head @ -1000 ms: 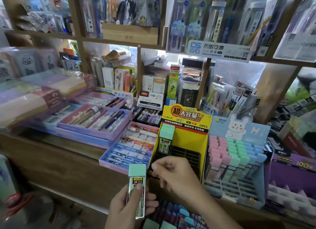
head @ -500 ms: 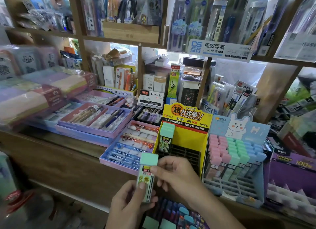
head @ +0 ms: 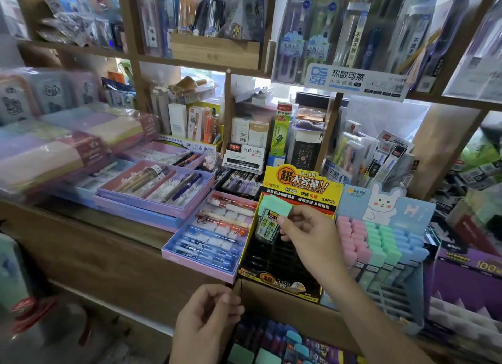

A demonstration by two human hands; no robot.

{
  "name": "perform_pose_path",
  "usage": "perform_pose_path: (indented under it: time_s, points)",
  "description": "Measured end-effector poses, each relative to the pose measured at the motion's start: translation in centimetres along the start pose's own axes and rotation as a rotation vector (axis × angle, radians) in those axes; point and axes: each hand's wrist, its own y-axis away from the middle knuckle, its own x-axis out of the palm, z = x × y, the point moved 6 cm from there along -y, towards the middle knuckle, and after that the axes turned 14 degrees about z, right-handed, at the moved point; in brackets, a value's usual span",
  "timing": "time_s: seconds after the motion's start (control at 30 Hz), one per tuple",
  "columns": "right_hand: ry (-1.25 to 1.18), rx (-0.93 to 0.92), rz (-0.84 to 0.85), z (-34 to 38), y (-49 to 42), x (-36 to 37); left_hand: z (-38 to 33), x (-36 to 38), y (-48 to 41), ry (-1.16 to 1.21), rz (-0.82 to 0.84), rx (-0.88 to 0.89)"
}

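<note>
The right hand [head: 307, 233] pinches a mint-capped clear plastic lead-refill case [head: 271, 217] over the back left corner of the yellow cardboard display box [head: 298, 189]. The left hand [head: 209, 317] hangs loosely curled, empty. If it goes in tilted, the case could miss its slot and topple.

R hand [head: 307, 233] holds lead case [head: 268, 223] over display box [head: 282, 280]; pen tray [head: 201, 263] just left, rabbit rack [head: 380, 203] right; L hand [head: 209, 316] in front.

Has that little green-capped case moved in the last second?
Yes. The case went up and right, from left hand to right hand, reaching the yellow display box.
</note>
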Motion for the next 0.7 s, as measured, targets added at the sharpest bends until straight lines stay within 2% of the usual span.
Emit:
perform_pose_path:
  time_s: [0.23, 0.7]
  points:
    - [0.09, 0.04, 0.028, -1.9, -0.9, 1.0, 0.3, 0.0, -0.1, 0.044, 0.028, -0.005]
    - [0.128, 0.043, 0.075, -2.4, -1.8, 1.3, 0.0, 0.2, -0.1, -0.013, 0.058, 0.022]
